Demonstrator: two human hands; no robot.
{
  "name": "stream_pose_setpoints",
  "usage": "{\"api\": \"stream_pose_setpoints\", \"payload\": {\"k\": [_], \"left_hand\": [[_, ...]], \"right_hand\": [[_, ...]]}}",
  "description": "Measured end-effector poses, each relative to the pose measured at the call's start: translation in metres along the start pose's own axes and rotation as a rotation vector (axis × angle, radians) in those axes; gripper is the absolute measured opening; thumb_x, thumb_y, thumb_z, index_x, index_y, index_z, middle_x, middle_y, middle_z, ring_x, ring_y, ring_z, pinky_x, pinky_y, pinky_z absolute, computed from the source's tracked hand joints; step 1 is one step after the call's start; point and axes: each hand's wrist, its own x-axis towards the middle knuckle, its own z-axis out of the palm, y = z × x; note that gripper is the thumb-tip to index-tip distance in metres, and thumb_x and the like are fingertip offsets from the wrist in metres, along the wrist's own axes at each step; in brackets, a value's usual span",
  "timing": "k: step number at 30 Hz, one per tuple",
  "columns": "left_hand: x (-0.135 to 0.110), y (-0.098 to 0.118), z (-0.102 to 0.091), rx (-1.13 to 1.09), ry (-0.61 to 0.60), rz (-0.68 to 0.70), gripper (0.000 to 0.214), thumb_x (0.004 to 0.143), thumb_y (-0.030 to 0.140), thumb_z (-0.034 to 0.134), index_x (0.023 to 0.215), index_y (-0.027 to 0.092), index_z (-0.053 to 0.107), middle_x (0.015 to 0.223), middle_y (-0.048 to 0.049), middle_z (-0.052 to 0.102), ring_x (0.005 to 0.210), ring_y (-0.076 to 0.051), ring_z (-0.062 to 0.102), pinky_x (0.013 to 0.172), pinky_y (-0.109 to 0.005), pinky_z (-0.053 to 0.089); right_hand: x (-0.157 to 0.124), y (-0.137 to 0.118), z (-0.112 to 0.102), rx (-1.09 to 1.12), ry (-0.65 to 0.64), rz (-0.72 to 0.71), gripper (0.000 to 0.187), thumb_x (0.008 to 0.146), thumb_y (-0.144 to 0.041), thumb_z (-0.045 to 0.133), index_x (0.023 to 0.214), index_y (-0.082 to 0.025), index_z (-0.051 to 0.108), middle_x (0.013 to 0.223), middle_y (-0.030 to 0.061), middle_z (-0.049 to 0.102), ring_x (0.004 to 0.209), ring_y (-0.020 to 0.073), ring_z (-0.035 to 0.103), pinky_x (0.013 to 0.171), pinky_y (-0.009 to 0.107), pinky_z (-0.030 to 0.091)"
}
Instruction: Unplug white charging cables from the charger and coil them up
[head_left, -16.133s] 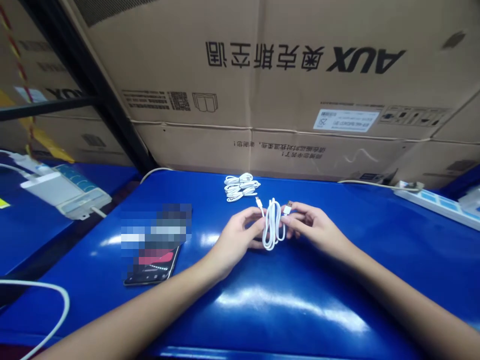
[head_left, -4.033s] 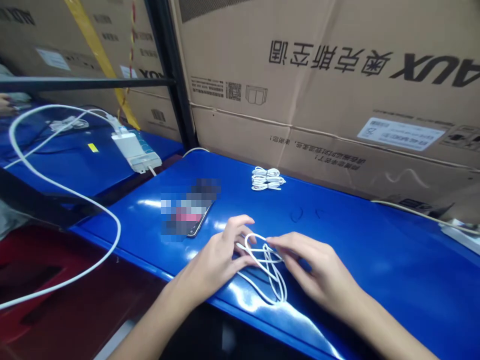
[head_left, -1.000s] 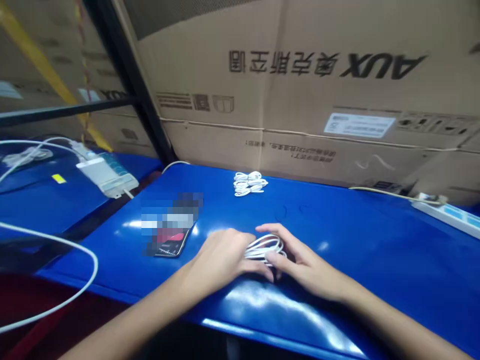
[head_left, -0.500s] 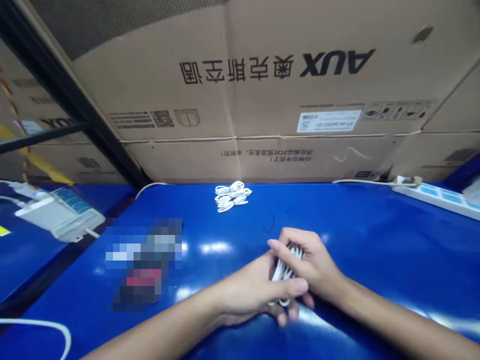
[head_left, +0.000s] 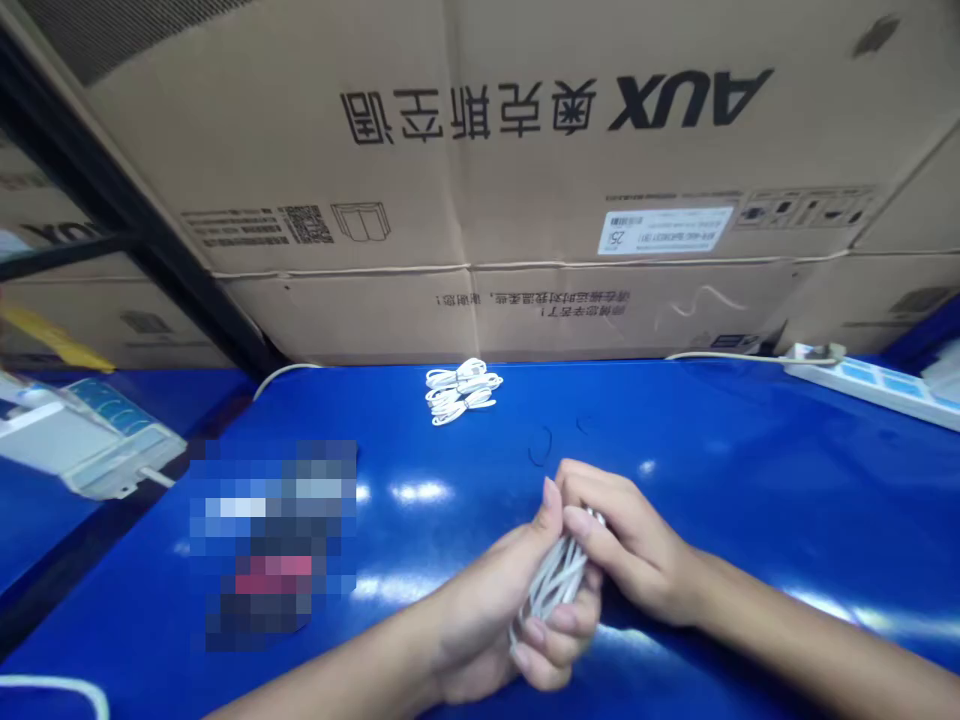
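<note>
A coiled white cable (head_left: 551, 585) sits gathered in a tight bundle between both my hands, just above the blue table (head_left: 750, 470). My left hand (head_left: 502, 615) wraps its fingers around the lower part of the bundle. My right hand (head_left: 630, 545) closes over the upper end, its fingers pressed against the strands. Farther back on the table lies a pile of bundled white cables (head_left: 459, 390), apart from both hands.
A phone (head_left: 270, 545), partly pixelated, lies on the table to the left of my hands. Big cardboard boxes (head_left: 525, 180) wall off the back. A white power strip (head_left: 870, 385) lies at the right rear, and another white device (head_left: 82, 450) on the left bench.
The cable went from flat loops on the table to a tight bundle lifted between both hands. My hands drew closer toward me, and the view swung to the right.
</note>
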Motion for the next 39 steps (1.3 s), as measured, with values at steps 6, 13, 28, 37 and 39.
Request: {"api": "stream_pose_setpoints", "payload": {"k": [6,13,28,37,39], "left_hand": [[0.004,-0.005,0.008,0.041,0.125,-0.037,0.078,0.074,0.097,0.020,0.073,0.022,0.039,0.055,0.0097,0.029,0.042,-0.004,0.009,0.043,-0.022,0.001],[0.007,-0.010,0.003,0.042,0.241,-0.010,0.080,0.068,0.101,0.014,0.070,0.023,0.032,0.049,0.0096,0.027,0.042,-0.005,0.009,0.045,-0.021,0.001],[0.008,-0.024,0.000,0.229,0.110,0.167,0.055,0.082,0.071,0.064,0.079,0.019,0.046,0.064,0.0052,0.041,0.055,-0.009,0.031,0.055,-0.025,0.028],[0.020,-0.022,-0.007,0.194,0.207,0.294,0.054,0.082,0.072,0.061,0.085,0.021,0.042,0.063,0.0090,0.032,0.053,-0.008,0.021,0.053,-0.025,0.018],[0.019,-0.027,-0.004,0.284,0.212,0.287,0.055,0.084,0.074,0.056,0.084,0.020,0.045,0.065,0.0067,0.036,0.056,-0.009,0.026,0.054,-0.026,0.021]], "right_hand": [[-0.004,-0.001,0.004,-0.182,-0.018,-0.095,0.032,0.101,-0.026,0.040,0.069,-0.023,0.042,0.064,-0.0024,0.044,0.057,0.0143,0.039,0.055,0.029,0.030],[-0.001,-0.005,0.008,-0.093,-0.025,-0.024,0.025,0.096,-0.027,0.055,0.072,-0.021,0.053,0.066,-0.0030,0.056,0.057,0.0106,0.048,0.055,0.022,0.038],[0.004,0.018,-0.023,-0.098,0.030,-0.040,0.036,0.101,-0.029,0.043,0.066,-0.022,0.050,0.057,-0.0050,0.044,0.048,0.0105,0.037,0.047,0.024,0.032],[0.016,0.072,-0.052,-0.856,0.099,-0.012,0.031,0.102,-0.027,0.053,0.127,-0.035,0.069,0.136,0.0119,0.057,0.123,0.0341,0.053,0.098,0.053,0.043],[0.017,0.072,-0.044,-0.895,0.023,0.011,0.029,0.100,-0.030,0.059,0.126,-0.036,0.070,0.141,0.0115,0.055,0.127,0.0366,0.049,0.098,0.057,0.041]]}}
